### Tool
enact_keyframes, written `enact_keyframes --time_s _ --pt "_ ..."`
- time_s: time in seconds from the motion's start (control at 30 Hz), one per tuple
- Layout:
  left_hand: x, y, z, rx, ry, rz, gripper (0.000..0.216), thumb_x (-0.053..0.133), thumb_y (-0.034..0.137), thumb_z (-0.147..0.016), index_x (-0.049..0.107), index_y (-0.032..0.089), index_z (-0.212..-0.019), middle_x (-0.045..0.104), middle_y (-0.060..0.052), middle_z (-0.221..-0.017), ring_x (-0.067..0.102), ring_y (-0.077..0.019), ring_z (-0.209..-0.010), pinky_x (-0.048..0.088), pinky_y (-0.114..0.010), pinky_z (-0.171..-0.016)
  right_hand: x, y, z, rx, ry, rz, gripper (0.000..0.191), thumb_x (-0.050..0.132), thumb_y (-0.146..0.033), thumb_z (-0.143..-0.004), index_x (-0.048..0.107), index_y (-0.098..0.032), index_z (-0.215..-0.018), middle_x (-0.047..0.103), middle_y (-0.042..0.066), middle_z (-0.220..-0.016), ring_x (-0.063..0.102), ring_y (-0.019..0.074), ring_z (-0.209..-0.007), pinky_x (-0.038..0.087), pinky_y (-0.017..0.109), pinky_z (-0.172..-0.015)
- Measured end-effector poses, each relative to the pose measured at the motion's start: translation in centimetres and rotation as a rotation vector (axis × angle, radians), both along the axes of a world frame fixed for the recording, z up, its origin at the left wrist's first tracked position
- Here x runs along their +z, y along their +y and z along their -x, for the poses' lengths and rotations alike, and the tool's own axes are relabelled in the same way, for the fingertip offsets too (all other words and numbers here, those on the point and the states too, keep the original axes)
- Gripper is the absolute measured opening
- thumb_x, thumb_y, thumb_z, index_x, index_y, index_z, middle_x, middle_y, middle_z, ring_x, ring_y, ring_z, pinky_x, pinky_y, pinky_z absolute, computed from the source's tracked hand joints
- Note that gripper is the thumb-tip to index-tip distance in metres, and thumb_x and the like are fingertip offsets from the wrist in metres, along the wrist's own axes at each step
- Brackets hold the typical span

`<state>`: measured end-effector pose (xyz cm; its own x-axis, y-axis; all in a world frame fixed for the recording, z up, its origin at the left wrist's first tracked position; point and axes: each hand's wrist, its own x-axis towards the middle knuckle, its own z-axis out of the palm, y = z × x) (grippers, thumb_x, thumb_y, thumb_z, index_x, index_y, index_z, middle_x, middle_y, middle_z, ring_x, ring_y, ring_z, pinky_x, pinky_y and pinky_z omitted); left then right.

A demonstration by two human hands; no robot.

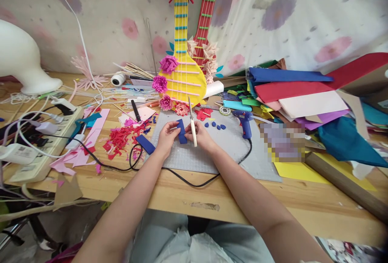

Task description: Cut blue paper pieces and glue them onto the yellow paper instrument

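Note:
My left hand (pixel 168 136) pinches a dark blue paper strip (pixel 182 132) above the grey cutting mat (pixel 194 160). In my right hand (pixel 202 134) is a pair of scissors (pixel 193 127) with pale handles, blades pointing away from me; its fingers also come up to the strip's right edge. Another blue strip (pixel 145 145) lies beside my left wrist. Several small blue petal-shaped pieces (pixel 214 124) rest on the mat to the right of my right hand. Behind my hands stands a yellow paper-covered lute-like instrument (pixel 186 75) with pink paper flowers.
A blue glue gun (pixel 243 122) sits on the mat's right side, its black cable looping across the front. Red paper scraps (pixel 121 137) spread at left, near a power strip (pixel 51 141). Stacked coloured paper (pixel 312 105) fills the right. A red instrument (pixel 207 16) leans behind.

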<state>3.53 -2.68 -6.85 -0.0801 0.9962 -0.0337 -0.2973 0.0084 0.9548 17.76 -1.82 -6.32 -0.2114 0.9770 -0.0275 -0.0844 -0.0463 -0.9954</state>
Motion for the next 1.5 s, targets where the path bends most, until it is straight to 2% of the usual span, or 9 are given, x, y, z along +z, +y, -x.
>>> enact_keyframes --time_s 0.2,0.47,0.6,0.8,0.9,1.07,1.2,1.37,1.5 --pt "0.1 -0.4 0.0 -0.201 -0.009 -0.043 0.054 0.070 0.012 -0.053 0.054 0.020 -0.103 0.059 -0.005 -0.109 0.058 -0.0161 -0.092 0.046 -0.030 -0.080 -0.2 0.2 -0.2 -0.037 0.087 0.062 0.052 0.078 -0.027 -0.045 0.042 -0.021 -0.083 0.055 -0.005 -0.075 0.052 0.0097 -0.061 0.044 0.026 -0.056" --pt "-0.7 -0.2 0.1 -0.101 0.247 -0.199 0.042 0.067 0.023 -0.064 0.059 0.018 -0.105 0.056 -0.011 -0.117 0.060 -0.0180 -0.093 0.052 -0.030 -0.074 0.4 -0.1 -0.3 0.012 0.099 0.070 0.051 0.079 -0.025 -0.045 0.044 -0.020 -0.082 0.056 -0.004 -0.075 0.052 0.0091 -0.061 0.044 0.026 -0.057" --pt "-0.9 -0.4 0.4 -0.093 0.490 -0.347 0.035 0.061 0.029 -0.072 0.064 0.019 -0.106 0.049 -0.012 -0.131 0.051 -0.0235 -0.117 0.052 -0.033 -0.085 0.6 -0.2 -0.3 0.004 0.121 0.079 0.051 0.080 -0.025 -0.044 0.045 -0.020 -0.081 0.056 -0.004 -0.075 0.054 0.0094 -0.063 0.045 0.026 -0.059" --pt "-0.6 -0.4 0.6 -0.102 0.779 -0.447 0.031 0.046 0.028 -0.085 0.066 0.017 -0.106 0.064 -0.011 -0.116 0.058 -0.0193 -0.110 0.043 -0.038 -0.100 0.8 -0.4 -0.2 -0.019 0.118 0.093 0.053 0.081 -0.022 -0.039 0.047 -0.020 -0.080 0.055 -0.004 -0.075 0.054 0.0100 -0.067 0.046 0.026 -0.061" --pt "-0.3 -0.4 0.7 -0.077 0.829 -0.448 0.033 0.040 0.029 -0.088 0.067 0.017 -0.103 0.067 -0.010 -0.110 0.060 -0.0186 -0.106 0.045 -0.038 -0.098 0.8 -0.5 -0.2 -0.014 0.104 0.103 0.053 0.081 -0.022 -0.040 0.047 -0.020 -0.080 0.056 -0.004 -0.076 0.053 0.0098 -0.067 0.045 0.025 -0.061" --pt "-0.1 -0.7 1.0 -0.134 0.866 -0.460 0.037 0.052 0.032 -0.081 0.061 0.017 -0.114 0.061 -0.011 -0.120 0.058 -0.0201 -0.110 0.049 -0.035 -0.092 0.5 -0.4 -0.3 -0.013 0.127 0.093 0.052 0.081 -0.026 -0.041 0.046 -0.020 -0.080 0.056 -0.004 -0.076 0.055 0.0106 -0.067 0.047 0.027 -0.062" --pt "-0.2 -0.7 1.1 -0.149 0.945 -0.481 0.035 0.046 0.023 -0.082 0.061 0.017 -0.113 0.062 -0.010 -0.120 0.057 -0.0194 -0.112 0.044 -0.037 -0.099 0.1 -0.1 -0.4 -0.010 0.087 0.058 0.052 0.081 -0.027 -0.043 0.046 -0.021 -0.082 0.057 -0.003 -0.076 0.056 0.0119 -0.069 0.048 0.030 -0.065" --pt "-0.4 -0.2 0.9 -0.071 0.848 -0.374 0.030 0.042 0.022 -0.082 0.066 0.016 -0.101 0.066 -0.010 -0.111 0.060 -0.0201 -0.106 0.044 -0.038 -0.098 0.0 0.0 -0.5 0.013 0.057 0.042 0.051 0.079 -0.028 -0.046 0.044 -0.021 -0.083 0.059 -0.002 -0.081 0.057 0.0119 -0.069 0.049 0.030 -0.066" --pt "-0.4 0.5 0.8 0.095 0.530 -0.152 0.023 0.045 0.026 -0.080 0.065 0.015 -0.085 0.069 -0.008 -0.091 0.064 -0.0219 -0.090 0.051 -0.039 -0.084 0.3 -0.2 -0.6 0.042 0.034 0.050 0.049 0.078 -0.026 -0.047 0.044 -0.021 -0.082 0.060 -0.001 -0.082 0.057 0.0120 -0.070 0.048 0.028 -0.063"
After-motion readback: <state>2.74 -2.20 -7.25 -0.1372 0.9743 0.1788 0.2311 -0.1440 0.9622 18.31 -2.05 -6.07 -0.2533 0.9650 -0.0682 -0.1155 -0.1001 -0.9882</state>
